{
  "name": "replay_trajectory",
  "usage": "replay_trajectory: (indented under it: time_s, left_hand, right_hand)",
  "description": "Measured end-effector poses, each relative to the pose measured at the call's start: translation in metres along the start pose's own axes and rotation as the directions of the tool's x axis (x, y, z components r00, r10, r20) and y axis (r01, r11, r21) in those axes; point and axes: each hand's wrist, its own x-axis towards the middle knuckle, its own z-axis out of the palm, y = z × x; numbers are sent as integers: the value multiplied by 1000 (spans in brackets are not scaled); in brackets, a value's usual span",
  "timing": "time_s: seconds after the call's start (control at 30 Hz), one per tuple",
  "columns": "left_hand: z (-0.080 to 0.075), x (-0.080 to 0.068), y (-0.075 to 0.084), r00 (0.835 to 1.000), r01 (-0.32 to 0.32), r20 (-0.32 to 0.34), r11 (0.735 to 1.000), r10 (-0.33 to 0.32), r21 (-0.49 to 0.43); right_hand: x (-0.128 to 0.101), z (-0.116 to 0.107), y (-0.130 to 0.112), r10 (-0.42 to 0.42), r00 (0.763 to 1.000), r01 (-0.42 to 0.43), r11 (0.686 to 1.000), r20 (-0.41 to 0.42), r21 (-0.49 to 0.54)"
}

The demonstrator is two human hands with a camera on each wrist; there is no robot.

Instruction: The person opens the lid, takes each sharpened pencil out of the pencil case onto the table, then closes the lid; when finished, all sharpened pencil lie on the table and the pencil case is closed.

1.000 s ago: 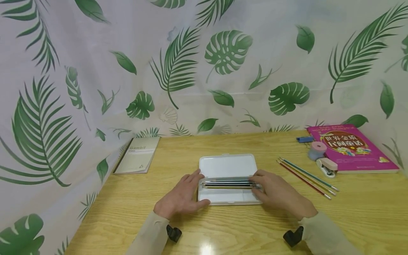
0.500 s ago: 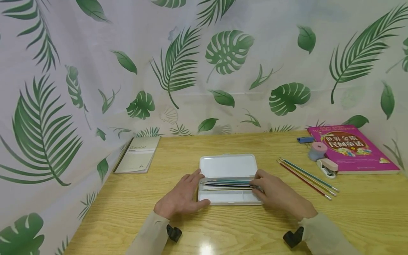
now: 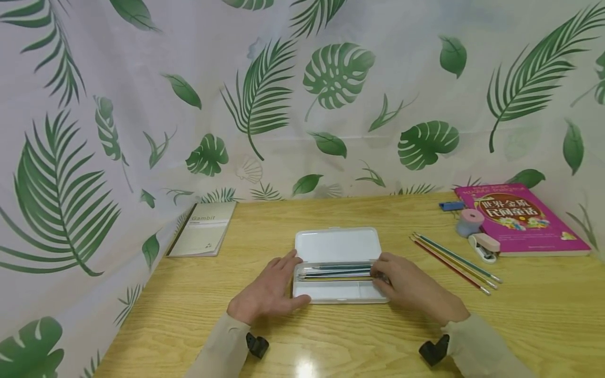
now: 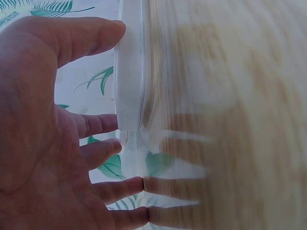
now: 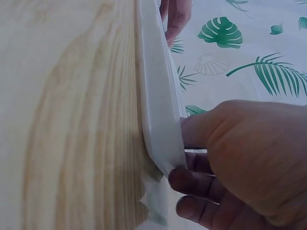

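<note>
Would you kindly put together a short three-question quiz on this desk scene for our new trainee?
1. True or false: the white plastic pencil case lies open on the light wooden table.
2. Which hand rests at the case's right end, by the pencil tips: A) left hand, B) right hand?
3. Fill in: loose coloured pencils lie between the case and the ____ hardcover book.

Key: 1 true; 2 B; 3 pink.

Head view looks down over table [image 3: 331, 336]; wrist views close, sharing white case [image 4: 129, 72] edge
</note>
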Motion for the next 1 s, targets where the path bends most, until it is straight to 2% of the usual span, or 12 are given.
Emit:
replay_trajectory:
  time_s: [0.57, 0.83, 1.0]
  left_hand:
    - [0, 1, -2, 1000, -12, 3, 1000, 12, 3]
    - [0, 0, -3, 1000, -22, 6, 1000, 22, 11]
    - [1, 0, -4, 1000, -17, 7, 1000, 17, 4]
  right_hand:
    - [1, -1, 1, 37, 999, -36, 998, -4, 54]
    - [0, -17, 4, -14, 995, 24, 995, -95, 99]
    - [-7, -38, 14, 16, 977, 6, 995, -214, 103]
